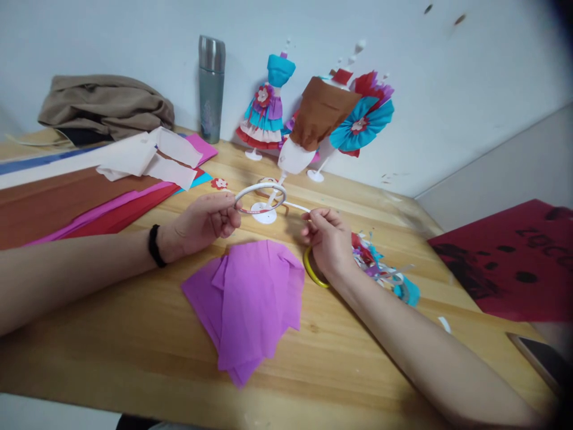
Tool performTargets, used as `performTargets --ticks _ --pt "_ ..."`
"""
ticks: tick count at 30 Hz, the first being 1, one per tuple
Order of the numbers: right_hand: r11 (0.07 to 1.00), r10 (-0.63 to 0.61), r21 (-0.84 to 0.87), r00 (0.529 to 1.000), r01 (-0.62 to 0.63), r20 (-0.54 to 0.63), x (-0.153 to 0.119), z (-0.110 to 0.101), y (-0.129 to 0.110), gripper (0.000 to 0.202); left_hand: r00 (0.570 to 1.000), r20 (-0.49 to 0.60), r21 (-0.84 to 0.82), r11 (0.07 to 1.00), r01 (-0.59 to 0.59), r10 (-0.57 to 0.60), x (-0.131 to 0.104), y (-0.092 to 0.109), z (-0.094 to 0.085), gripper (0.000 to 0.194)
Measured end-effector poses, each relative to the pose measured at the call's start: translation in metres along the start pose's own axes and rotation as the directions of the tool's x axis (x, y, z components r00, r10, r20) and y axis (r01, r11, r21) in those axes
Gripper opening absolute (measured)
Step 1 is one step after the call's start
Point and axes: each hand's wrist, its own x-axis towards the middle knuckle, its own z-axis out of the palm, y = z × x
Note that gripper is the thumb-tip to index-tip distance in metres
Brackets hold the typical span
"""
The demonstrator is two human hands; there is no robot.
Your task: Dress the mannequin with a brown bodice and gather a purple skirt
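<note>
A thin roll of white tape (pixel 261 210) is pinched at its left side by my left hand (pixel 210 216), held above the tabletop. From the roll a narrow white tape strip (pixel 297 206) runs taut to the right. My right hand (pixel 329 239) grips the strip's far end between thumb and fingers. Below and between the hands lies a loose stack of purple crepe paper (pixel 259 304). A yellow ring (pixel 313 272), partly hidden by my right hand, rests on the table. Just behind the roll stands a white dress form (pixel 298 156) wrapped in brown paper (pixel 322 113).
Two dress forms in paper outfits (pixel 268 113) (pixel 360 122) stand behind. Left are layered coloured paper sheets (pixel 89 194), a flask (pixel 211 89) and brown cloth (pixel 107 106). Right are paper scraps (pixel 380 263), a red bag (pixel 514 263) and a phone-like dark object (pixel 539 358). A paper flower (pixel 219 184) lies near the sheets.
</note>
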Motion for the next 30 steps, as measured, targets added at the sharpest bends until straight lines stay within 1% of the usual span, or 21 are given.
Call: performTargets --ticks 3,5,7,8,9,10,11,12,13,14,16,17,20,23,26,28,30 --pt "0.999 -0.029 -0.036 0.999 0.03 0.022 0.002 -0.001 0.001 0.032 1.0 0.005 0.021 1.0 0.01 -0.011 -0.001 -0.001 0.0 0.015" --pt "0.99 -0.081 -0.113 0.996 0.084 0.034 0.006 -0.004 -0.005 0.031 1.0 -0.002 0.04 0.999 0.016 -0.016 0.0 -0.001 0.0 0.015" --pt "0.948 -0.122 -0.283 0.988 0.146 0.099 0.011 -0.009 -0.019 0.028 1.0 -0.012 0.055 0.998 0.019 -0.018 0.0 -0.001 0.001 0.015" --pt "0.89 -0.11 -0.422 0.979 0.175 0.172 0.013 -0.013 -0.029 0.024 1.0 -0.016 0.06 0.998 0.024 -0.023 0.0 -0.001 0.001 0.016" --pt "0.773 -0.062 -0.592 0.956 0.227 0.286 0.015 -0.017 -0.039 0.02 0.999 -0.02 0.064 0.997 0.031 -0.03 0.0 0.0 0.002 0.016" --pt "0.578 0.001 -0.749 0.918 0.323 0.397 0.017 -0.022 -0.05 0.018 0.999 -0.025 0.065 0.997 0.039 -0.037 0.0 0.0 0.002 0.015" --pt "0.335 0.056 -0.851 0.893 0.404 0.446 0.018 -0.027 -0.06 0.021 0.999 -0.03 0.066 0.997 0.045 -0.043 0.0 0.0 0.002 0.015" --pt "0.11 0.136 -0.886 0.876 0.45 0.462 0.018 -0.032 -0.068 0.023 0.998 -0.034 0.065 0.997 0.051 -0.048 0.0 0.0 0.003 0.014" --pt "-0.05 0.259 -0.885 0.862 0.463 0.436 0.017 -0.036 -0.074 0.026 0.998 -0.037 0.063 0.996 0.056 -0.053 0.0 0.0 0.003 0.014" --pt "-0.124 0.383 -0.875 0.836 0.469 0.394 0.017 -0.04 -0.078 0.029 0.998 -0.036 0.058 0.997 0.057 -0.055 0.0 0.0 0.003 0.014" --pt "-0.149 0.445 -0.861 0.811 0.486 0.38 0.015 -0.045 -0.079 0.028 0.998 -0.02 0.045 0.998 0.054 -0.053 0.001 -0.001 0.003 0.015" --pt "-0.142 0.445 -0.859 0.807 0.491 0.388 0.014 -0.046 -0.078 0.027 0.999 -0.008 0.038 0.998 0.05 -0.049 0.001 -0.002 0.002 0.016" --pt "-0.12 0.401 -0.859 0.816 0.497 0.416 0.013 -0.046 -0.07 0.025 0.999 0.026 0.028 0.999 0.036 -0.036 0.002 -0.003 0.0 0.017" --pt "-0.106 0.372 -0.873 0.833 0.477 0.41 0.011 -0.044 -0.065 0.028 0.998 0.048 0.041 0.999 0.034 -0.036 0.003 -0.003 -0.001 0.016" --pt "-0.108 0.32 -0.881 0.855 0.461 0.409 0.009 -0.045 -0.061 0.023 0.997 0.062 0.056 0.998 0.036 -0.039 0.002 -0.004 -0.002 0.016" --pt "-0.078 0.269 -0.88 0.86 0.469 0.434 0.008 -0.049 -0.059 0.019 0.996 0.074 0.059 0.998 0.035 -0.039 0.002 -0.004 -0.003 0.018" --pt "-0.022 0.225 -0.885 0.865 0.465 0.449 0.008 -0.055 -0.058 0.015 0.996 0.081 0.06 0.998 0.032 -0.037 0.003 -0.005 -0.003 0.02"
